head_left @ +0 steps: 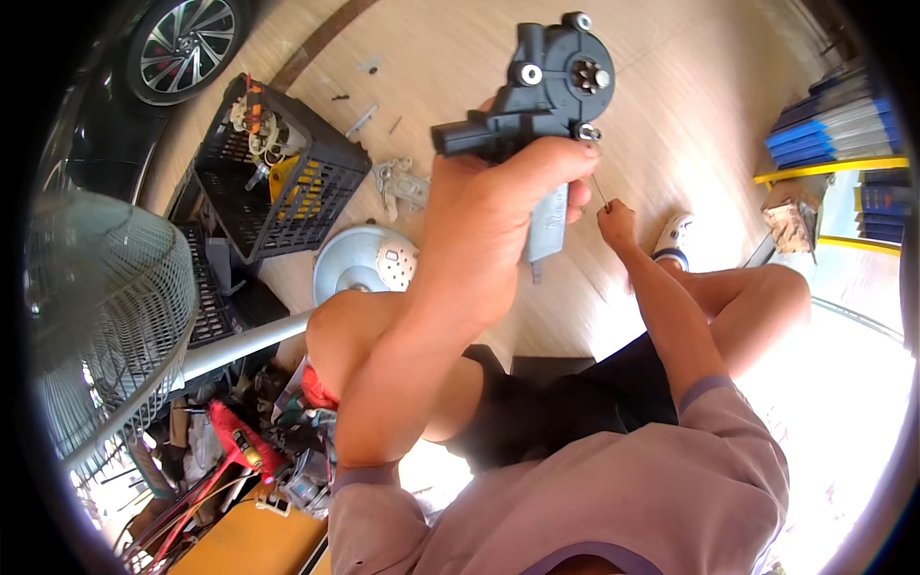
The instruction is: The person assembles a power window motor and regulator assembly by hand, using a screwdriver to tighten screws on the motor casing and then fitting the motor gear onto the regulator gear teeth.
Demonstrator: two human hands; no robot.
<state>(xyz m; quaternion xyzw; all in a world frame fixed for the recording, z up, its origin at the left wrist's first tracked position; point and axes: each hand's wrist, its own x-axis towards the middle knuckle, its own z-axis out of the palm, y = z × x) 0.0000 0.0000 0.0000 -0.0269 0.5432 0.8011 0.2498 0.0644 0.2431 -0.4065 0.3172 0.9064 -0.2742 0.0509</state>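
Note:
My left hand (pixel 494 206) is raised in the upper middle, its fingers wrapped round a small electric gear motor (pixel 546 96). The motor has a black plastic housing with metal-sleeved mounting holes, a small toothed pinion on the round end, and a silver can below. My thumb lies across the housing near the lower mounting hole. Farther right and lower, my right hand (pixel 618 225) is closed on a thin metal rod (pixel 600 191). The rod points up toward the motor's lower mounting hole; whether it touches cannot be told. Its handle end is hidden in my fingers.
On the left stands a black plastic crate (pixel 307 192) with parts inside, beside a wire-caged fan (pixel 115 297) and a car wheel (pixel 187 48). The fan's round base (pixel 335 264) is near my left knee. Blue boxes (pixel 834 129) fill shelves at right. Loose parts (pixel 398 184) lie on the floor.

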